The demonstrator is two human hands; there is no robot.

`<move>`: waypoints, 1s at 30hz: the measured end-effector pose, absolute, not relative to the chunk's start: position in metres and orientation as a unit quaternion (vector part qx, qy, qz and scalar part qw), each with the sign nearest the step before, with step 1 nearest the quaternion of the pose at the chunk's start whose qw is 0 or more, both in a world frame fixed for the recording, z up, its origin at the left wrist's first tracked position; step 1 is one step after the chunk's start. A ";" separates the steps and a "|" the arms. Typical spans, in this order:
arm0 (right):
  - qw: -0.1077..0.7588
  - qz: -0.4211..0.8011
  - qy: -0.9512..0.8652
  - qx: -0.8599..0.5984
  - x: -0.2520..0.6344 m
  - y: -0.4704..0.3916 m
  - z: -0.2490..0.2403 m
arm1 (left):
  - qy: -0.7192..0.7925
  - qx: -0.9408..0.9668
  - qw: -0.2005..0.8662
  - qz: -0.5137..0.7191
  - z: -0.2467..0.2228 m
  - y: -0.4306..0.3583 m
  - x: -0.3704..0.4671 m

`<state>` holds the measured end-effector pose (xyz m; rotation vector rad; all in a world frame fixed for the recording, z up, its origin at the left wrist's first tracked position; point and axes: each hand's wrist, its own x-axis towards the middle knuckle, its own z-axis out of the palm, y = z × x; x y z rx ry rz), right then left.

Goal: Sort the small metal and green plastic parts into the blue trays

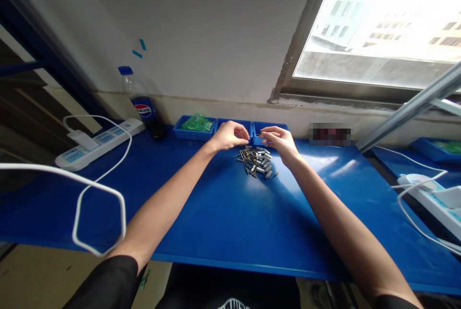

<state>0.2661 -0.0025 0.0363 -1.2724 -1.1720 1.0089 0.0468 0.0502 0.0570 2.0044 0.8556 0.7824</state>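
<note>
Both hands reach over the blue table (pixel 230 222) in the head view: the left hand (pixel 230 136) curls, its thumb and fingertips close together, while the right hand (pixel 279 140) bends its fingers toward its thumb, and whether either pinches something small I cannot tell. Just below and between them, thin dark metal pins (pixel 247 159) lie heaped beside silver cylinders (pixel 265 158) on the tabletop. Behind stand the middle blue tray (pixel 245 123) and right blue tray (pixel 256 140), partly hidden by the hands, beside the left blue tray (pixel 179 131) with green plastic packaging (pixel 197 122).
</note>
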 end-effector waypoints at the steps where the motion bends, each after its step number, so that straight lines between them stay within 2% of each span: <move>1: 0.523 0.434 -0.504 -0.533 0.266 -0.003 0.037 | 0.335 0.776 0.420 0.332 0.057 0.051 0.046; 6: 0.457 0.563 -0.498 -0.476 0.263 -0.008 0.040 | 0.324 0.740 0.453 0.376 0.057 0.054 0.043; 12: 0.487 0.634 -0.445 -0.403 0.260 -0.009 0.033 | 0.299 0.741 0.479 0.364 0.054 0.054 0.045; 17: 0.529 0.595 -0.434 -0.422 0.260 -0.006 0.034 | 0.336 0.780 0.405 0.339 0.051 0.056 0.045; 22: 0.621 0.456 -0.385 -0.509 0.264 -0.002 0.038 | 0.387 0.855 0.297 0.174 0.047 0.056 0.039; 25: 0.619 0.444 -0.378 -0.527 0.267 -0.002 0.040 | 0.393 0.870 0.282 0.097 0.044 0.053 0.040; 30: 0.600 0.451 -0.389 -0.534 0.265 -0.003 0.041 | 0.408 0.873 0.256 0.078 0.044 0.046 0.043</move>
